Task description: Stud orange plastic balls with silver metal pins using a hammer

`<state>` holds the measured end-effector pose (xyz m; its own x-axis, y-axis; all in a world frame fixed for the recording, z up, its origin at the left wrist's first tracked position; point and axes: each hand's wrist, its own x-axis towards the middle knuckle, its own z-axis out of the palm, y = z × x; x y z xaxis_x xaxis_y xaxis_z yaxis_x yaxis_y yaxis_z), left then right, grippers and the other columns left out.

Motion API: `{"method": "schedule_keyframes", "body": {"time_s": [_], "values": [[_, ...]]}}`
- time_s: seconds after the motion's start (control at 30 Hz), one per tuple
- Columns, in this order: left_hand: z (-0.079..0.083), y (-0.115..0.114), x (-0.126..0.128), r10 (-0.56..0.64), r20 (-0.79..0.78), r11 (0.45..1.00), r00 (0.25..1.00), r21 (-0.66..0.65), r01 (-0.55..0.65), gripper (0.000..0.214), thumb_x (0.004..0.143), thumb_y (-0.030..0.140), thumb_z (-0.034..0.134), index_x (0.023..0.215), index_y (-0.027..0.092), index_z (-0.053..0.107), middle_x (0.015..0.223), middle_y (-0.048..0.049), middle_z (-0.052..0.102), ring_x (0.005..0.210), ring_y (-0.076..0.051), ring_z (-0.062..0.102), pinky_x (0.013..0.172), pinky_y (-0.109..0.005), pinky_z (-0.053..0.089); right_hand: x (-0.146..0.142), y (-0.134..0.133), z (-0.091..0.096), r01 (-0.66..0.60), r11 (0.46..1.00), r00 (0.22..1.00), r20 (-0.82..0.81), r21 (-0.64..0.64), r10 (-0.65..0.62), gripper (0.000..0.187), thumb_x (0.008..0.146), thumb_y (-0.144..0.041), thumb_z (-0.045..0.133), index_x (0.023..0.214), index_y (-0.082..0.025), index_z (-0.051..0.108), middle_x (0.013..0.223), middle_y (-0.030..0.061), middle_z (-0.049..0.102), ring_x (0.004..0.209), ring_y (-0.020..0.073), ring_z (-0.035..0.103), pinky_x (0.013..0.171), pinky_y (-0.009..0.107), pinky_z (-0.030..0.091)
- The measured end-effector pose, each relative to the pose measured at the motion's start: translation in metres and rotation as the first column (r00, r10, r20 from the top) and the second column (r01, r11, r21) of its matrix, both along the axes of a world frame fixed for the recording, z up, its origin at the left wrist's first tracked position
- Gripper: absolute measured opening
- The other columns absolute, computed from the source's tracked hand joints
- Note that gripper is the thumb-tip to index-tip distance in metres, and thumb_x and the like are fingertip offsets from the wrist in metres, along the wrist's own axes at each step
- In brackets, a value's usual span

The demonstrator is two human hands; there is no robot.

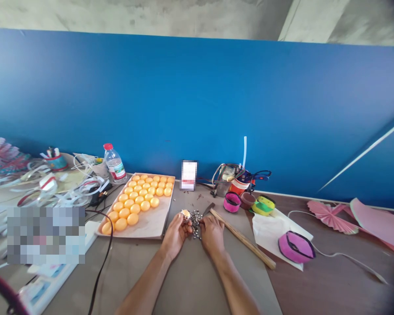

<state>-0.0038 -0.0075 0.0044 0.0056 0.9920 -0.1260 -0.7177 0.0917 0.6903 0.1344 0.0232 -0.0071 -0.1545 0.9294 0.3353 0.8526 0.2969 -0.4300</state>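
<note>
My left hand [176, 232] is closed around an orange ball [185, 214], whose surface is partly covered with small silver pieces. Beside it lies a loose pile of small shiny silver beads or studs [196, 218] on the grey table top. My right hand [212, 232] rests at the right edge of this pile with its fingers curled and pressed together; whatever is between the fingertips is too small to make out. Right next to that hand lies a hammer with a wooden handle [246, 242], its dark head pointing away from me.
A shallow tray [156, 222] of orange balls stands left of my hands. Behind it is a plastic bottle [115, 164]. Cables and a power strip [54, 284] lie left. Pink and yellow fabric rings, paper [262, 229] and a pink fan [330, 216] lie right. A blue partition [197, 96] rises behind.
</note>
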Motion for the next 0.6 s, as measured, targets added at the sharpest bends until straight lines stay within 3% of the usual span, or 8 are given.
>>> {"method": "schedule_keyframes", "body": {"time_s": [0.13, 0.33, 0.6], "values": [[0.0022, -0.0011, 0.0005, -0.013, -0.025, 1.0, 1.0, -0.001, 0.013, 0.023, 0.078, 0.035, 0.059, 0.091, 0.017, 0.053, 0.075, -0.0026, 0.062, 0.056, -0.01, 0.056, 0.058, -0.023, 0.042, -0.0012, 0.0021, -0.0035, -0.021, 0.998, 0.992, -0.124, 0.062, 0.029, 0.02, 0.083, -0.014, 0.043, 0.073, -0.017, 0.06, 0.079, 0.0055, 0.063, 0.079, 0.0185, 0.054, 0.075, 0.031, 0.031], [0.0028, -0.0013, 0.0017, -0.021, -0.026, 1.0, 0.999, -0.007, 0.02, 0.026, 0.076, 0.034, 0.062, 0.094, 0.018, 0.054, 0.075, -0.0028, 0.063, 0.056, -0.012, 0.058, 0.058, -0.024, 0.043, -0.0025, 0.0021, -0.0072, -0.017, 0.995, 0.903, -0.426, 0.095, 0.056, 0.017, 0.081, -0.017, 0.043, 0.083, -0.018, 0.06, 0.08, 0.0046, 0.064, 0.076, 0.0177, 0.054, 0.071, 0.028, 0.037], [0.0054, -0.0017, 0.0024, -0.033, -0.016, 0.999, 0.999, 0.006, 0.033, 0.023, 0.076, 0.033, 0.062, 0.091, 0.017, 0.055, 0.075, -0.0026, 0.063, 0.058, -0.012, 0.058, 0.057, -0.023, 0.043, -0.0052, 0.0013, -0.0026, -0.107, 0.99, 0.887, -0.442, 0.091, 0.137, 0.016, 0.081, -0.021, 0.046, 0.078, -0.019, 0.061, 0.079, 0.0045, 0.063, 0.075, 0.0174, 0.054, 0.072, 0.029, 0.039]]}}
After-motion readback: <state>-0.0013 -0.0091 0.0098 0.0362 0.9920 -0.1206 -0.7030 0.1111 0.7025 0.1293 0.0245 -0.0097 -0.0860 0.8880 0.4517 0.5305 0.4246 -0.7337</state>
